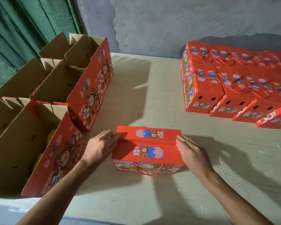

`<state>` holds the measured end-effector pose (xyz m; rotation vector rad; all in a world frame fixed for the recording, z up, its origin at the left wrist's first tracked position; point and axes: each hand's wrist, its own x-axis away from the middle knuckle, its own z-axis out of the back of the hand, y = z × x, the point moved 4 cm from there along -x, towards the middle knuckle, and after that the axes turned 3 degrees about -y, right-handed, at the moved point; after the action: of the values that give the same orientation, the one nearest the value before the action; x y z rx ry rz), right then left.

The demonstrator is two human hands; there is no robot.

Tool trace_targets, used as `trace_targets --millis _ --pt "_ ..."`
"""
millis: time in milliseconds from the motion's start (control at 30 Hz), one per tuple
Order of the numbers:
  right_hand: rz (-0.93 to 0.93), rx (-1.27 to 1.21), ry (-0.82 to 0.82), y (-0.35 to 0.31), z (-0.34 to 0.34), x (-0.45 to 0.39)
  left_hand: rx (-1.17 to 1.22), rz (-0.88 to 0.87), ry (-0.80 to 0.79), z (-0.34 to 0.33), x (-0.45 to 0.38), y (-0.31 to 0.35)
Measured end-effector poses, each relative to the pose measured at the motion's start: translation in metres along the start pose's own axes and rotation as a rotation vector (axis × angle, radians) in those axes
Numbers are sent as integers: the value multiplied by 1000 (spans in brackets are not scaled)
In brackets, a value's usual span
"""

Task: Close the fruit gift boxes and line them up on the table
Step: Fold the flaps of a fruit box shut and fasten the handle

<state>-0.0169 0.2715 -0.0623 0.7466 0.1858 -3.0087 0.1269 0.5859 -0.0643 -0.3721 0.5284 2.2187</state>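
Box (147, 148) sits on the table (152, 98) right between my hands, lid down, rope handle toward me. My left hand (100, 146) lies flat on its left end, my right hand (191, 151) flat on its right end, fingers straight, clamping nothing, just squaring it, I think. Open boxes (39, 143) wait beyond my left hand; the closed row (225, 88) lies past my right, where this one probably goes.

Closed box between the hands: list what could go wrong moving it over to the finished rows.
1. Both hands, left hand and right hand, only press flat on the closed box ends, so it may slip if lifted.
2. Its rope handle hangs over the front and could snag.
3. The finished rows sit tight; a careless push may skew them.
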Motion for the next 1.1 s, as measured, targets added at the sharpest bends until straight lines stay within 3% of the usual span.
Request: trace_targets --millis 167,367,767,900,1100 --pt "-31 46 -7 -4 0 -5 -102 -2 36 -4 3 -4" --pt "-48 183 -97 -18 2 -25 -58 41 26 -3 -7 9" --pt "-109 280 -118 -29 3 -29 -100 150 66 -9 -6 14" --pt "-122 304 -153 -32 1 -31 -153 73 24 -12 -11 24" --pt "-122 330 -236 -38 3 -39 -30 30 -44 -11 -21 30"
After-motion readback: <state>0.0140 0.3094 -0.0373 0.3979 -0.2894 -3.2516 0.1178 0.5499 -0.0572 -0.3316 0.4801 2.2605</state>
